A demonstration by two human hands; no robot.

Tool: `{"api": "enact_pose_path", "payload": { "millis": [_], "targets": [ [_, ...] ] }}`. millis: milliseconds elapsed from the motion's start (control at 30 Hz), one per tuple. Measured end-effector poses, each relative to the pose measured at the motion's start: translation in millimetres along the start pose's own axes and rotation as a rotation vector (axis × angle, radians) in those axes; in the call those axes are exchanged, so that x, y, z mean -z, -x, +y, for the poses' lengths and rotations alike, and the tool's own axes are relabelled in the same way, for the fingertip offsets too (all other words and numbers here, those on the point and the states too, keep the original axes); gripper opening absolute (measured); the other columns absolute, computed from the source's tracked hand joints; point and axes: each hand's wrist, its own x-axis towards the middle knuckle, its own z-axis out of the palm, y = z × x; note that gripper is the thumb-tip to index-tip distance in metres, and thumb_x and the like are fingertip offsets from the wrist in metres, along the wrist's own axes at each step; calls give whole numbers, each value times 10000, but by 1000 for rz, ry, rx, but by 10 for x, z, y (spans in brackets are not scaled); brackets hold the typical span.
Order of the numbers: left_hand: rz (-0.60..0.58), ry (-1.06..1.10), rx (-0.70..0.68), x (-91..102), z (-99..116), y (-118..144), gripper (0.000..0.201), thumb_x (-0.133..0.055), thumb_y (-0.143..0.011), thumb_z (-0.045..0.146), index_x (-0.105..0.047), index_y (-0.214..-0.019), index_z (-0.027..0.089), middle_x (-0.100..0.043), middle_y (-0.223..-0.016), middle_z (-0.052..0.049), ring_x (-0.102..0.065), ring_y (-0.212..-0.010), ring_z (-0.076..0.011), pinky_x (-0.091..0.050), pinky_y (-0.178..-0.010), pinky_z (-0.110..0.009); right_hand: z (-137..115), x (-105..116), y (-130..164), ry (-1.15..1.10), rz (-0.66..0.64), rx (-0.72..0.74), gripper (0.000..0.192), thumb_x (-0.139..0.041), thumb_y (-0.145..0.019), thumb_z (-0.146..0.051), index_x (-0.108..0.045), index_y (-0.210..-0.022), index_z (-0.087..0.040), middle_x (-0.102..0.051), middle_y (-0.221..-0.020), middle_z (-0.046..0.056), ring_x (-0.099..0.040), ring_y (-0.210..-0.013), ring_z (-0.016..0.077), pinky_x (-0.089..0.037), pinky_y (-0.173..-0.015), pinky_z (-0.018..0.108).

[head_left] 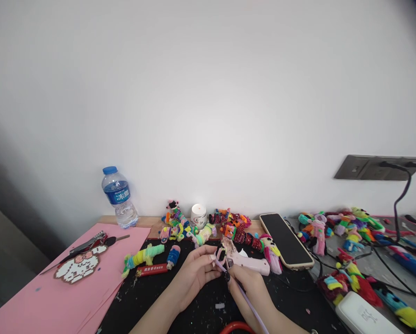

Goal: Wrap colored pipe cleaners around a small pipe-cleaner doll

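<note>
My left hand (194, 273) and my right hand (251, 285) meet over a black mat (148, 297). Between their fingertips sits a small fuzzy figure (221, 254) with black and pink parts. A lilac pipe cleaner (246, 299) runs from that figure down past my right hand toward the bottom edge. My left fingers pinch the figure; my right fingers pinch the pipe cleaner close to it. A pale pink glue gun (251, 264) lies just behind my hands.
Several colourful pipe-cleaner dolls (228, 222) lie along the wall, more at the right (347, 227). A water bottle (119, 197), pink paper (54, 297) with scissors (86, 246), a phone (286, 239), a small white jar (198, 215), a red lighter (151, 270), a white box (362, 315) and cables (399, 204) surround the mat.
</note>
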Motion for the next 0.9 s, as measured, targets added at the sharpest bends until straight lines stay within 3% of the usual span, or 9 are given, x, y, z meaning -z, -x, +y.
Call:
{"api": "enact_pose_path", "payload": {
  "millis": [900],
  "targets": [
    [8,4,3,5,-15,9,182,-656,-711,170,-598,-882,149,-684,-813,-65,-627,-700,-145,-455,-705,-281,27,-23,8,-2,10,34,193,-365,-809,-140,-378,-627,-203,-471,-548,-19,-424,-488,113,-288,-488,222]
  ]
}}
